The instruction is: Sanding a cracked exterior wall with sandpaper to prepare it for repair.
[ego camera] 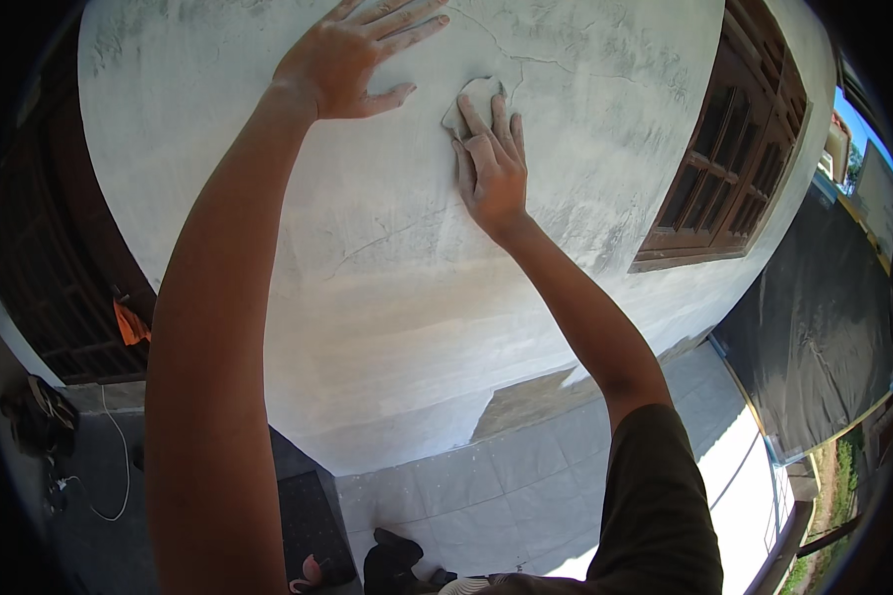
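Observation:
My left hand [353, 59] lies against the whitish plastered wall [387, 171], fingers apart and holding nothing, its fingertips near the picture's top edge. To its right, my right hand [495, 152] presses a pale, dusty flat piece [480, 97] against the wall; it may be sandpaper or a cloth, I cannot tell which. White dust coats the fingers of both hands. Thin cracks run through the plaster above and beside the right hand, and another crack shows lower down.
A brown wooden window [722, 156] is set in the wall at right. A dark door [67, 223] with an orange cloth [130, 323] stands at left, a white cable [126, 461] on the floor nearby. Grey tiles [469, 476] lie below; a black sheet [811, 320] hangs at far right.

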A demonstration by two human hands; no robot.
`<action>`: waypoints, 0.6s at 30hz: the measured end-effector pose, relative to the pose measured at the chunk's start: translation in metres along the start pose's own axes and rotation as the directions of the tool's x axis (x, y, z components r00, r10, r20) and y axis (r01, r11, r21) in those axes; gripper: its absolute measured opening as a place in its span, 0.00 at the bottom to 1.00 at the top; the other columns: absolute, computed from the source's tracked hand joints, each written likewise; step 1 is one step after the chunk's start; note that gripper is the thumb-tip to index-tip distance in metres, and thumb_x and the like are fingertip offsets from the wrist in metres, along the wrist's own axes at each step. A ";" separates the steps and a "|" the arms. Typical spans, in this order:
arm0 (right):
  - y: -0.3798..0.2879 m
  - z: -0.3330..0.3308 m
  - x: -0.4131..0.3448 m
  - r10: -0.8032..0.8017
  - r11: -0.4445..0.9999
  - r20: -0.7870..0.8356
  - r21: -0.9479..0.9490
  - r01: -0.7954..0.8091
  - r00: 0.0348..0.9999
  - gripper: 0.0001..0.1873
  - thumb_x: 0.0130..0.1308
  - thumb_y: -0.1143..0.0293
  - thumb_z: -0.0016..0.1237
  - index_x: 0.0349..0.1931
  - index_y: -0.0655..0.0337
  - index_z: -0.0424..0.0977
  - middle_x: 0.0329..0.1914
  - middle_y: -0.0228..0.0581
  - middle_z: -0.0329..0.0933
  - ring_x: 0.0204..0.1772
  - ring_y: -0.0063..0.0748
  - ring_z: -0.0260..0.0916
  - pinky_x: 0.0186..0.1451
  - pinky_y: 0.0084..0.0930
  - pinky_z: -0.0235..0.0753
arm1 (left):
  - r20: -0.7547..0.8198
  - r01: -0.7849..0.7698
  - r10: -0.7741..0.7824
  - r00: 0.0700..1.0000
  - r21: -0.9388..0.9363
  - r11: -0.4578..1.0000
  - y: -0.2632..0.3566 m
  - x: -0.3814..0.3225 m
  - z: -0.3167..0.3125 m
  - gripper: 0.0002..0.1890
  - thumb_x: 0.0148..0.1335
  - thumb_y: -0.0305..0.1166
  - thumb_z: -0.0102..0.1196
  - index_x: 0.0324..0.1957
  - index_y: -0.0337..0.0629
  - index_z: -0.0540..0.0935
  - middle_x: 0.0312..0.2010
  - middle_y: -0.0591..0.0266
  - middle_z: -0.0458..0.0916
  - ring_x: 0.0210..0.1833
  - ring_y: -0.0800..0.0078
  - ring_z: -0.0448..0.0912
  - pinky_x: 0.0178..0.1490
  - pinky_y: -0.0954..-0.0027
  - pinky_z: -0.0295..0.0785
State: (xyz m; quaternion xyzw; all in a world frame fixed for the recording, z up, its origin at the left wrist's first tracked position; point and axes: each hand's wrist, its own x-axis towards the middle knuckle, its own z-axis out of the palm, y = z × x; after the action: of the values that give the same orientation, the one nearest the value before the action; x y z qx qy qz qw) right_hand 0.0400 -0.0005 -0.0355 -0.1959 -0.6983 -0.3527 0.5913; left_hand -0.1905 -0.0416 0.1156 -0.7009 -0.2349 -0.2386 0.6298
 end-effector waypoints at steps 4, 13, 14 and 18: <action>0.017 -0.008 0.062 -0.069 0.996 -0.064 -0.054 0.065 0.996 0.05 0.69 0.76 0.54 0.36 0.61 0.71 0.71 0.37 0.74 0.76 0.64 0.61 0.75 0.72 0.53 | 0.384 0.079 -0.082 0.920 0.025 0.997 0.007 0.014 -0.031 0.46 0.68 0.61 0.46 0.80 0.49 0.52 0.83 0.62 0.47 0.85 0.65 0.45 0.86 0.52 0.37; 0.009 -0.002 0.040 -0.114 0.993 -0.048 -0.023 0.113 0.992 0.10 0.65 0.79 0.56 0.31 0.62 0.67 0.71 0.39 0.74 0.75 0.67 0.63 0.74 0.71 0.56 | -0.395 -0.081 0.077 0.916 0.007 0.997 -0.021 -0.014 0.046 0.46 0.67 0.61 0.48 0.79 0.46 0.55 0.82 0.62 0.49 0.84 0.66 0.45 0.85 0.52 0.38; 0.017 -0.005 0.064 -0.084 0.996 -0.087 -0.035 0.081 0.993 0.09 0.65 0.78 0.56 0.33 0.62 0.67 0.70 0.40 0.75 0.75 0.67 0.63 0.74 0.71 0.57 | -0.416 -0.086 0.073 0.907 -0.013 0.996 -0.008 -0.003 0.037 0.46 0.67 0.61 0.48 0.79 0.46 0.55 0.82 0.62 0.49 0.84 0.66 0.45 0.85 0.52 0.38; 0.014 -0.005 0.035 -0.030 0.999 -0.077 -0.029 0.028 0.997 0.08 0.66 0.78 0.55 0.34 0.62 0.68 0.70 0.41 0.74 0.75 0.67 0.62 0.74 0.71 0.57 | 0.335 0.104 -0.086 0.938 -0.037 0.994 0.008 0.008 -0.028 0.46 0.66 0.60 0.50 0.79 0.46 0.56 0.82 0.62 0.49 0.85 0.66 0.45 0.85 0.52 0.39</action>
State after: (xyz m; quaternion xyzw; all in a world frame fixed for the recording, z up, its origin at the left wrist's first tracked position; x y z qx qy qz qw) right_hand 0.0448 0.0004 0.0017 -0.1801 -0.6725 -0.3784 0.6100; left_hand -0.1803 -0.0702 0.1173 -0.7359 -0.3647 -0.1533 0.5496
